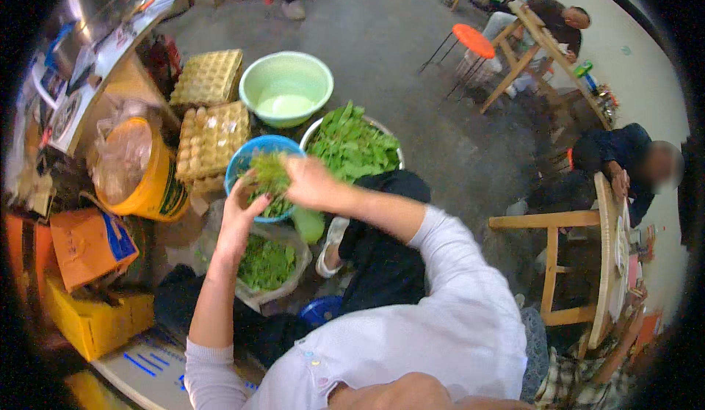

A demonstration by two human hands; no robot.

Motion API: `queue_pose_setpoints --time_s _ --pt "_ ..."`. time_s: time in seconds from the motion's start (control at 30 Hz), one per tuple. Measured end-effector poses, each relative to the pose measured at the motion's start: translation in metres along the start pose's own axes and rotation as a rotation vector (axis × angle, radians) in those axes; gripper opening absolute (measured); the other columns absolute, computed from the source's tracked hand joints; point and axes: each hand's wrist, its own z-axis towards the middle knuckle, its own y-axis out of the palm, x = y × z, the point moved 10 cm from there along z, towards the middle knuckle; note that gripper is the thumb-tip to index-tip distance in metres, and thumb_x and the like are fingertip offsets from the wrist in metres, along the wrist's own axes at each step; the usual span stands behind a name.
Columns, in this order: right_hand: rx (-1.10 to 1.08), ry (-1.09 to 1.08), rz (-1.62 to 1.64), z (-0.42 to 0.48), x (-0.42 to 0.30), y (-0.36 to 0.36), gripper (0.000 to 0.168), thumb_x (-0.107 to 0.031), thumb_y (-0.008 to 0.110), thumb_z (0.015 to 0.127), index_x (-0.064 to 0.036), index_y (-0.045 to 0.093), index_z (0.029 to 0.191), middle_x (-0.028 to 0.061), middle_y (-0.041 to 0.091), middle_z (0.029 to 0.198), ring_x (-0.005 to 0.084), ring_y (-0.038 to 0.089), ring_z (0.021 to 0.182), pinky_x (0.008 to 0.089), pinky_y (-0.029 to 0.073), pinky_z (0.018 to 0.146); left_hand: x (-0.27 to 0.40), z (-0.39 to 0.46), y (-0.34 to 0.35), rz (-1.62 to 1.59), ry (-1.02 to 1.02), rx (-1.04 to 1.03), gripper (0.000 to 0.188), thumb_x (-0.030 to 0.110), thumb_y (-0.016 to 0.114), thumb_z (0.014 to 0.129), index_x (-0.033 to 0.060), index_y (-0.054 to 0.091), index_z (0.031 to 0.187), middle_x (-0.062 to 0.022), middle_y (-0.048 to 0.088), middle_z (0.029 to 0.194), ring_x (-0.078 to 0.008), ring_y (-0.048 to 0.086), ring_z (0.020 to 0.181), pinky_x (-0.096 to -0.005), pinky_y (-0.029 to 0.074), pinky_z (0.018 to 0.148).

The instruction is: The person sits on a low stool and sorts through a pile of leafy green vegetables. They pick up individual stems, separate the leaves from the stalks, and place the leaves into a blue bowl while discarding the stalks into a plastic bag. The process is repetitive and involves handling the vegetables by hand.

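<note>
Over a blue plastic basin (236,159), my right hand (311,183) grips a bunch of thin-stemmed leafy greens (270,170), blurred by motion. My left hand (242,198) is curved at the bunch's left side, thumb and fingers apart; whether it grips any stems is unclear. More cut greens lie inside the basin beneath my hands. To the right, a metal bowl (401,157) is heaped with broad green leaves (352,143). Below the basin, an open plastic bag (302,269) holds more greens (267,264). A pale green plastic item (308,224) sits beside the basin.
A pale green basin (286,88) stands ahead, beside egg trays (215,140). On the left are a yellow bucket (157,173), an orange carton (88,245) and a yellow carton (99,316). People sit at wooden tables (603,256) on the right, near an orange stool (473,40).
</note>
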Motion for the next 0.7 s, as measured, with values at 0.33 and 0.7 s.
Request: queue_pose_setpoints --time_s 0.33,0.7 --pt "0.085 0.290 -0.441 0.051 0.193 -0.150 0.043 -0.015 0.065 0.075 -0.005 0.058 0.117 0.0236 0.068 0.093 0.0413 0.064 0.091 0.0507 0.051 0.079 -0.052 -0.007 -0.034 -0.032 -0.213 -0.034 0.047 0.033 0.056 0.098 0.0004 0.051 0.131 -0.0134 0.055 0.133 -0.0231 0.056 0.117 -0.0333 0.048 0.092" --pt "-0.317 0.822 -0.445 -0.006 0.398 -0.058 0.047 -0.017 0.065 0.072 0.000 0.057 0.116 0.0262 0.066 0.106 0.0403 0.064 0.100 0.0473 0.051 0.086 -0.087 -0.017 -0.066 0.086 -0.406 0.085 0.039 0.031 0.058 0.097 0.0010 0.056 0.121 -0.0122 0.063 0.117 -0.0186 0.063 0.099 -0.0314 0.052 0.079"
